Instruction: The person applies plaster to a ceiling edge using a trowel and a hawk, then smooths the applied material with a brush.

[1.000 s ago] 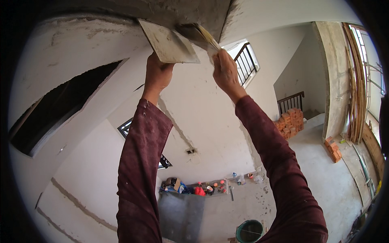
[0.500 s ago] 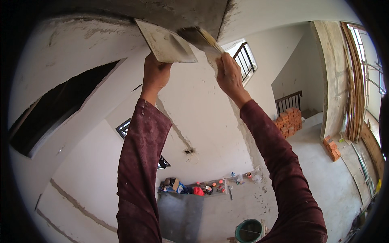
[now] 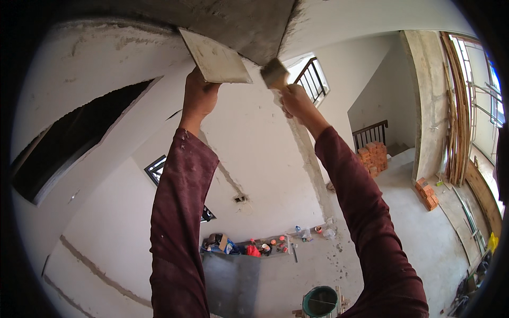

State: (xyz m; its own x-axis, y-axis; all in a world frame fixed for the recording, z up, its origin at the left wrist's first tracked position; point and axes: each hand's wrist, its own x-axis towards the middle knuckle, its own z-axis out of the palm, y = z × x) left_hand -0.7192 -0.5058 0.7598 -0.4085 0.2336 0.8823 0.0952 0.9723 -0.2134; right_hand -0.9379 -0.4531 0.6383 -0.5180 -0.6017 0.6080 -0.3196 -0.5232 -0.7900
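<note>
Both arms, in maroon sleeves, reach up toward the dark grey patch of ceiling (image 3: 233, 21). My left hand (image 3: 200, 100) is closed beneath a flat, pale, rectangular plastering board (image 3: 218, 58); its handle is hidden. Smears mark the board's face, and its upper corner lies close to the edge of the dark patch. My right hand (image 3: 298, 100) is wrapped round the handle of a wide flat brush (image 3: 275, 73). The slightly blurred brush head points up and left, just below the patch's near corner and a short way right of the board.
Below stands a green bucket (image 3: 320, 301). Along the wall's foot lie bags and small containers, with a red bag (image 3: 253, 251) among them. At the right are stacked bricks (image 3: 373, 158), a stair railing (image 3: 371, 133) and upright wooden poles (image 3: 456, 111). A dark opening (image 3: 79, 138) is at the left.
The brush has swung down from the ceiling patch and turned, so its broad side shows. My right hand has dropped slightly. My left hand and the board have barely shifted in the picture.
</note>
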